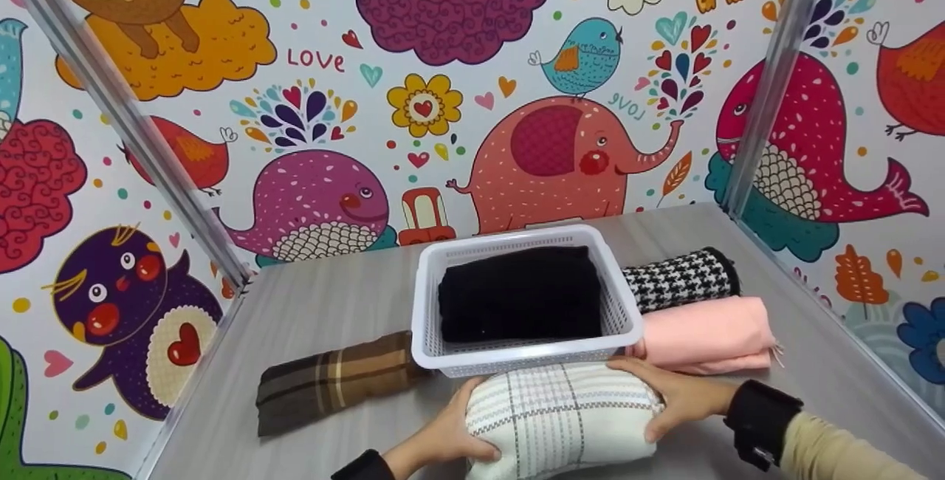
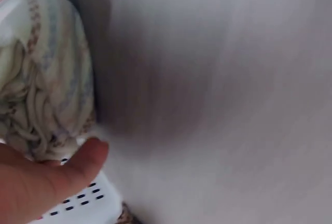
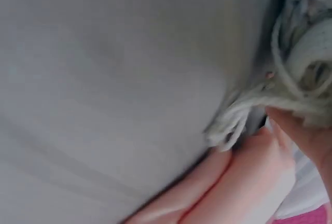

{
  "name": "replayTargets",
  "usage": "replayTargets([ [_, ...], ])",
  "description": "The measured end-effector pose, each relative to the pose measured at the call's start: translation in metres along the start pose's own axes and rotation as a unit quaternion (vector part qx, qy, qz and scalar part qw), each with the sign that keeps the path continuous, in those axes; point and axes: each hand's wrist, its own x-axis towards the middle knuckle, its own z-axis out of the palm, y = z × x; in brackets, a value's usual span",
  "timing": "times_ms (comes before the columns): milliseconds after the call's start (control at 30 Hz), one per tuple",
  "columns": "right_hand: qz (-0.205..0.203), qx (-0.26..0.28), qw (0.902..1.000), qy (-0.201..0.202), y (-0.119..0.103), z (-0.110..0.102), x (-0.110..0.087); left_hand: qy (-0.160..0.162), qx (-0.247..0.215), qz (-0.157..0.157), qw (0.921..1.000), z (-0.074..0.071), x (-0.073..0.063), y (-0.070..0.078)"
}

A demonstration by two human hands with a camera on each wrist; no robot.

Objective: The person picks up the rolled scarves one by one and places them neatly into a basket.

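Left hand (image 1: 448, 432) and right hand (image 1: 683, 397) grip the white roll (image 1: 561, 415) by its ends, toward the near edge of the table (image 1: 221, 428). This seems the handling step; the next move probably calls for even pressure.

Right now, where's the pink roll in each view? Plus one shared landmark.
Head: pink roll right of the basket, just below the houndstooth roll.
Left wrist: not in it.
Right wrist: bottom, right of centre.
Landmark: white roll, lower centre in head, upper left in left wrist, upper right in right wrist.
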Motion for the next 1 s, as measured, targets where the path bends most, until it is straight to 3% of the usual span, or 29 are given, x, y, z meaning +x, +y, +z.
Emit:
replayTargets([
  [133, 0.044, 0.060, 0.9972, -0.005, 0.005, 0.001, -0.001, -0.012, -0.088, -0.004, 0.9960, 0.003, -0.004, -0.005],
  [300, 0.061, 0.108, 0.9922, -0.006, 0.012, 0.005, 0.002, -0.048, -0.185, 0.013, 0.9815, 0.008, -0.004, -0.009],
  [400, 0.055, 0.114, 0.9920, -0.003, 0.015, 0.005, 0.004, -0.050, -0.183, 0.012, 0.9818, 0.009, -0.003, -0.009],
  [667, 0.006, 0.074, 0.9969, 0.025, 0.015, 0.004, 0.008, -0.011, -0.173, -0.039, 0.9841, 0.009, -0.004, 0.000],
  [800, -0.005, 0.067, 0.9970, 0.038, 0.007, 0.007, 0.007, -0.005, -0.183, -0.032, 0.9826, 0.005, -0.008, 0.004],
  [1000, -0.069, 0.034, 0.9943, 0.074, -0.015, 0.011, 0.008, -0.023, -0.154, -0.017, 0.9876, -0.008, -0.020, 0.017],
])
